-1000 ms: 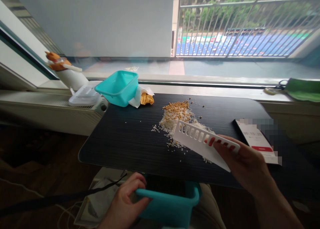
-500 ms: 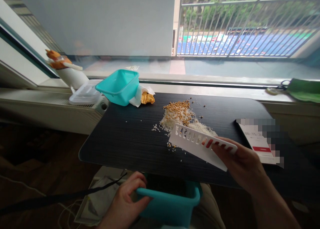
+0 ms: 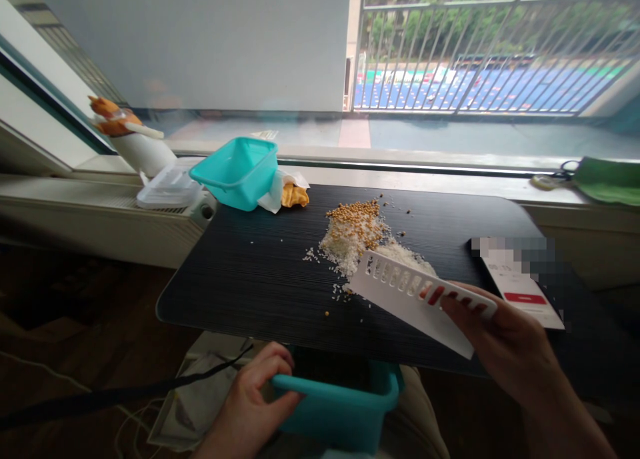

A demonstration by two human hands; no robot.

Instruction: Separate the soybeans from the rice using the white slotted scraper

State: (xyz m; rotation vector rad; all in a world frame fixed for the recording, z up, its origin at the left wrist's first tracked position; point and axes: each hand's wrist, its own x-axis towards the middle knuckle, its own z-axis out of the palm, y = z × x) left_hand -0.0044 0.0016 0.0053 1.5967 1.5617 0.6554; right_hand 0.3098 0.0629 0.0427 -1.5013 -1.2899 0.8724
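My right hand [image 3: 500,332] grips a flat white plastic scraper [image 3: 410,305] with a row of slots along its top edge. The scraper stands tilted on the dark table, beside the near side of a heap of white rice [image 3: 345,245]. Yellow soybeans [image 3: 355,213] lie over the far part of that heap, and loose grains are scattered around it. Below the table's front edge, my left hand [image 3: 265,385] clasps the left rim of a teal plastic bin [image 3: 340,405]. The inside of this bin is dark, so its contents cannot be made out.
A second teal bin [image 3: 240,172] stands at the table's [image 3: 240,279] back left, beside a crumpled yellow-and-white wrapper [image 3: 295,193]. At the right lies a phone [image 3: 520,285]. A clear lid [image 3: 173,185] rests on the left ledge; a green cloth [image 3: 607,179] is on the sill.
My right hand has moved the scraper right and slightly toward me. A single soybean now lies nearer the table's front edge. My left hand stays on the bin rim.
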